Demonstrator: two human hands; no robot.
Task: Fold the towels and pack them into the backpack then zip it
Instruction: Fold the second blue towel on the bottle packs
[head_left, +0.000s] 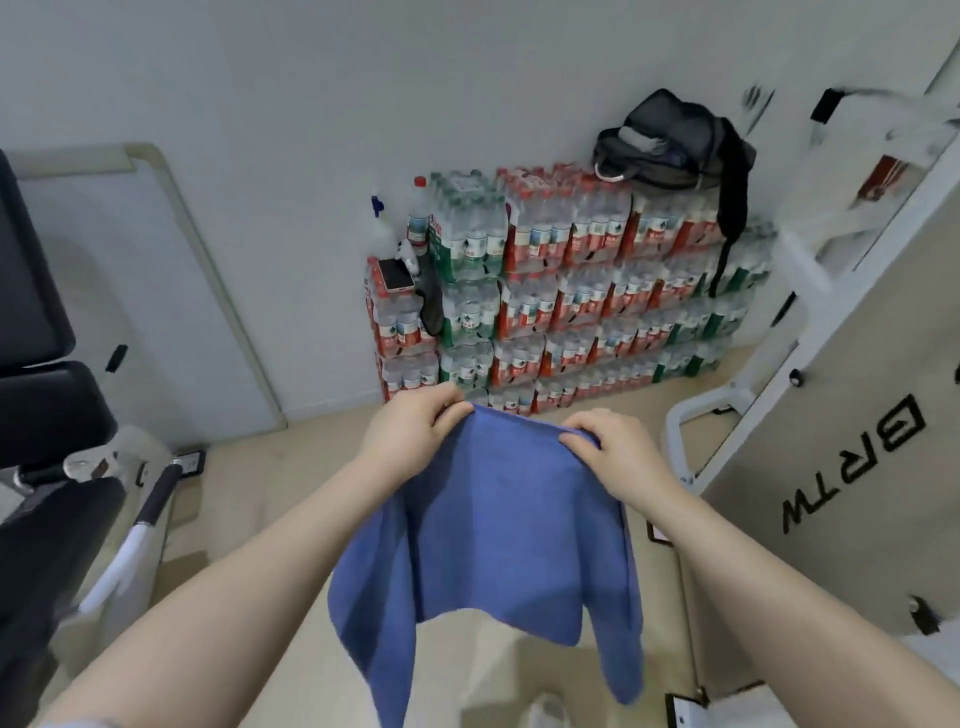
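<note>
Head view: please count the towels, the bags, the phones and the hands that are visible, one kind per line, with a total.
Towels: 1, blue towel
Bags: 1, dark bag
Phones: 1, phone
Hands: 2, left hand, right hand
Total: 5

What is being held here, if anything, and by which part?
A blue towel, held in the air by its top edge: the left hand and right hand each pinch it there.
</note>
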